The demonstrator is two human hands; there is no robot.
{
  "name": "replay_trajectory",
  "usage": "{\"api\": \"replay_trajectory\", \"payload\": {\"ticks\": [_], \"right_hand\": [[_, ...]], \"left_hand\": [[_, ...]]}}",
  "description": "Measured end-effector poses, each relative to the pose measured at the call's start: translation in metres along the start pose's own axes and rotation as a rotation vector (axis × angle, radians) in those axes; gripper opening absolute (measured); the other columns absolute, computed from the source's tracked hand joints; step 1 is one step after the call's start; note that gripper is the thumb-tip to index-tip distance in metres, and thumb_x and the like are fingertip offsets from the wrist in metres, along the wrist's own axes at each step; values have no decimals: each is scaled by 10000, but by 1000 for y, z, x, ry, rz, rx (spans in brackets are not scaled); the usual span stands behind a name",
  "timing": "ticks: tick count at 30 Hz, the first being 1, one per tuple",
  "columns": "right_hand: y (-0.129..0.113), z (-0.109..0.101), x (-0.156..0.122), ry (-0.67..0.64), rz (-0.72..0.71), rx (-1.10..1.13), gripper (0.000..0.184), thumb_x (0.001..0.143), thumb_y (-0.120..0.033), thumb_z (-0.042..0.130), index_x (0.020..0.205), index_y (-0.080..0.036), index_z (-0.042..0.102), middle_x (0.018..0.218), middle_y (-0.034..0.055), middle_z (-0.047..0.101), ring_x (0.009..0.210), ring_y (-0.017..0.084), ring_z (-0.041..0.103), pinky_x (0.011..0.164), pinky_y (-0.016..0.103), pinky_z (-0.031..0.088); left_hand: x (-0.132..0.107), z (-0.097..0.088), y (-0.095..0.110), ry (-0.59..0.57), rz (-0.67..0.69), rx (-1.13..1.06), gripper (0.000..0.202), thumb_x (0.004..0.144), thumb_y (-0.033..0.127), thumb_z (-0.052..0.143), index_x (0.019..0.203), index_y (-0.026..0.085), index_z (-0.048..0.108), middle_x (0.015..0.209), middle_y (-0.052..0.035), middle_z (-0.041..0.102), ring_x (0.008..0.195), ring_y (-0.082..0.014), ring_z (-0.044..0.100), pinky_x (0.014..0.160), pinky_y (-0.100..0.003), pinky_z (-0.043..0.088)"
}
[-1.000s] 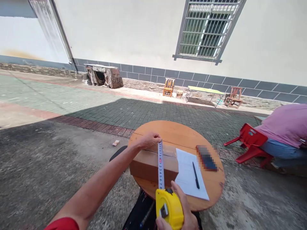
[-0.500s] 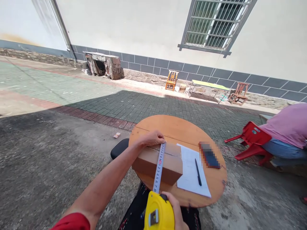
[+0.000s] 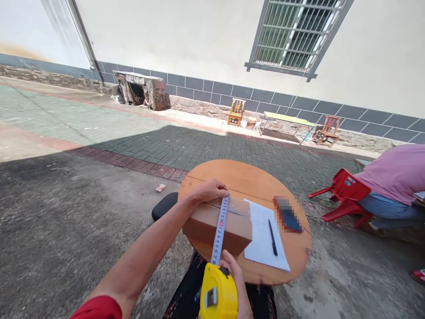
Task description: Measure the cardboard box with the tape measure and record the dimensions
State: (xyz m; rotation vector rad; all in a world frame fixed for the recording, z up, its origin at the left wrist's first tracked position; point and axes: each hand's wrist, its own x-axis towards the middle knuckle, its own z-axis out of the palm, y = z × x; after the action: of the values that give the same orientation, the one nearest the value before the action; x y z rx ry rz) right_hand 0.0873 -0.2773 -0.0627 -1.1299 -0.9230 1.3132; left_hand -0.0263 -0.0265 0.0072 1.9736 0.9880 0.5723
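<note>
My left hand [image 3: 213,191] pinches the end of the blade [image 3: 219,232] over the carton [image 3: 237,223] on the counter [image 3: 229,172], my right hand [image 3: 241,294] grips the yellow tape case [image 3: 219,290], so a slipping pinch could snap it back and a tilted case could skew readings.

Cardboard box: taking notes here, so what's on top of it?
The tape measure blade runs across the cardboard box, its far end at the left hand; apparent packing tape shows too. The surface under hand and blade is hidden.
</note>
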Motion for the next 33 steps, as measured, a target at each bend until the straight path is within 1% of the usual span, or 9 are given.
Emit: {"api": "replay_trajectory", "payload": {"ticks": [6, 9, 12, 14, 19, 23, 26, 29, 33], "right_hand": [[-6, -5, 9, -130, 83, 0, 1038, 334, -451, 968, 1279, -274, 573, 1192, 105, 675, 1114, 375, 641, 931, 425, 523], [-13, -14, 13, -132, 16, -9, 970, 349, -433, 967, 1232, -277, 598, 1218, 112, 671, 1151, 382, 617, 930, 417, 520], [-14, -23, 20, -134, -16, -11, 891, 405, -469, 947, 1210, -289, 610, 1150, 104, 699, 1060, 368, 655, 873, 440, 540], [-11, -26, 29, -115, 64, 30, 834, 428, -517, 931, 1173, -285, 636, 1067, 99, 720, 990, 350, 679, 848, 435, 543], [-7, -27, 57, -129, 429, 118, 761, 452, -715, 827, 1021, -223, 711, 761, 81, 704, 795, 332, 695, 686, 420, 555], [-7, -33, 62, -150, 510, 181, 722, 477, -703, 822, 986, -202, 719, 713, 54, 683, 735, 288, 688, 668, 395, 551], [-6, -40, 58, -154, 496, 214, 738, 502, -701, 816, 1047, -214, 707, 773, 58, 703, 750, 282, 693, 695, 402, 554], [-6, -49, 51, -144, 407, 215, 811, 453, -672, 854, 1110, -226, 685, 908, 87, 727, 893, 319, 696, 791, 422, 544], [-20, -64, 35, -73, 146, 154, 945, 313, -505, 957, 1171, -258, 649, 1201, 123, 684, 1158, 375, 602, 957, 427, 480]], "left_hand": [[-4, -4, 10, 74, 51, -47, 280, 758, 381, 572, 803, 137, 703, 747, -16, 671, 741, -182, 592, 671, -275, 429], [-6, -9, 19, 90, 94, -73, 274, 769, 389, 587, 821, 143, 697, 793, -21, 681, 784, -184, 603, 714, -277, 442], [-9, -14, 30, 103, 120, -90, 275, 795, 401, 580, 844, 154, 691, 787, -11, 674, 778, -174, 602, 718, -272, 442], [-13, -15, 38, 112, 124, -93, 268, 810, 400, 573, 854, 162, 687, 784, -5, 668, 770, -168, 599, 710, -267, 439], [-21, -11, 56, 89, 130, -105, 244, 804, 385, 588, 855, 168, 688, 804, -11, 676, 788, -172, 602, 719, -267, 444], [-21, -5, 63, 86, 120, -118, 248, 794, 382, 584, 844, 159, 679, 799, -17, 671, 785, -174, 600, 728, -276, 451], [-17, -2, 64, 91, 108, -122, 249, 793, 385, 583, 830, 156, 673, 795, -18, 668, 791, -176, 599, 742, -282, 456], [-15, 0, 66, 93, 99, -122, 286, 819, 423, 579, 853, 156, 676, 835, -28, 682, 833, -189, 612, 785, -299, 468], [-36, 6, 67, 183, 95, -39, 394, 903, 478, 509, 1153, 204, 642, 1153, -67, 675, 1040, -226, 615, 884, -341, 483]]}}
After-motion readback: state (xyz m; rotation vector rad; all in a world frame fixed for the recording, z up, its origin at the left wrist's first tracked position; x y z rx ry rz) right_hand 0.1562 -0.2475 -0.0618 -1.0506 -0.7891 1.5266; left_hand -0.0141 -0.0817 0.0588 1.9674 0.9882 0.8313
